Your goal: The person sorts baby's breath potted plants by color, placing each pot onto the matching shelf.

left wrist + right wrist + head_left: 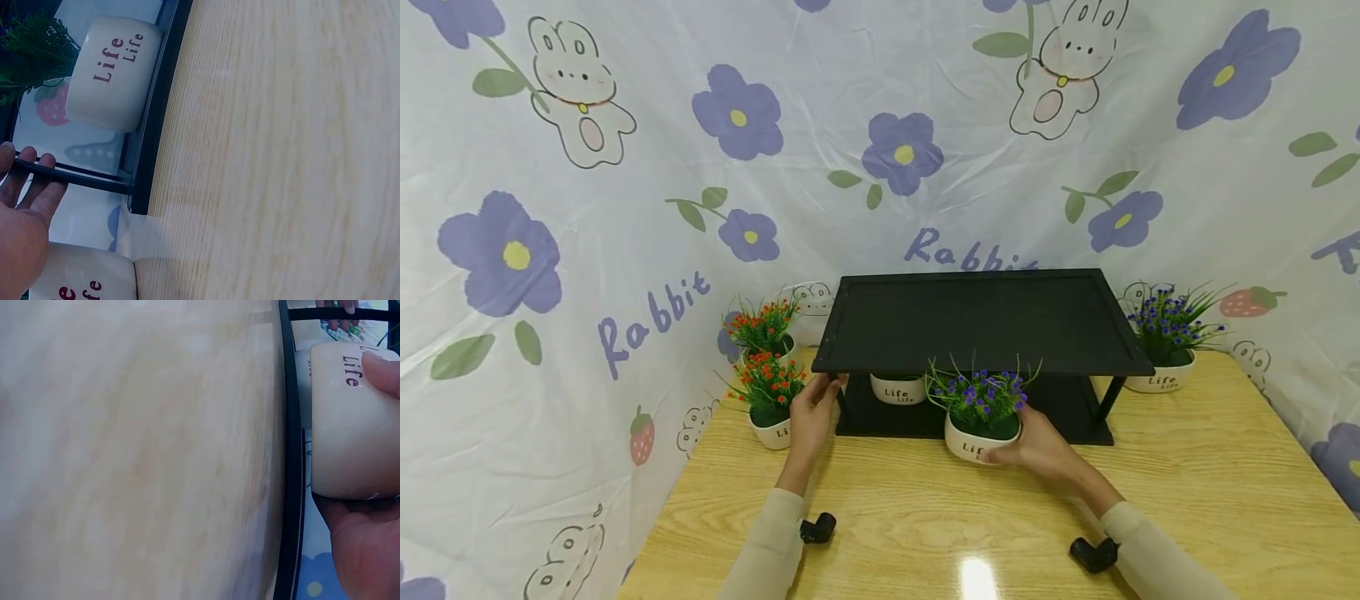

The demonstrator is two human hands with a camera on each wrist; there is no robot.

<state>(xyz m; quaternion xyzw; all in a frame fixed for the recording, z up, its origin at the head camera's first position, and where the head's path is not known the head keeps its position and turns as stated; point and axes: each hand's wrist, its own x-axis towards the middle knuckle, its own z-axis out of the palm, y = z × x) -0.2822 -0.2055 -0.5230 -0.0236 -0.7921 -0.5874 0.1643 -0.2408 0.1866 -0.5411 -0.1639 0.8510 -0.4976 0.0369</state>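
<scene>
My right hand [1041,446] grips a white "Life" pot of purple artificial flowers [981,408] by its side, at the front edge of a black two-tier shelf [970,321]. Thumb on the front face, the same hand [369,550] holds the white pot [350,425] in the right wrist view. My left hand [812,417] is at the shelf's front left post. Seen from the left wrist, that hand [28,219] has its fingers around the thin black post [81,178]. Another white pot [898,390] stands on the lower tier, its plant mostly hidden under the top board.
Two pots of orange-red flowers, one in front [771,404] and one behind [765,329], stand left of the shelf. A potted purple-flowered plant [1168,333] is at the right. Everything rests on a wooden table [895,517] before a rabbit-print cloth [820,50].
</scene>
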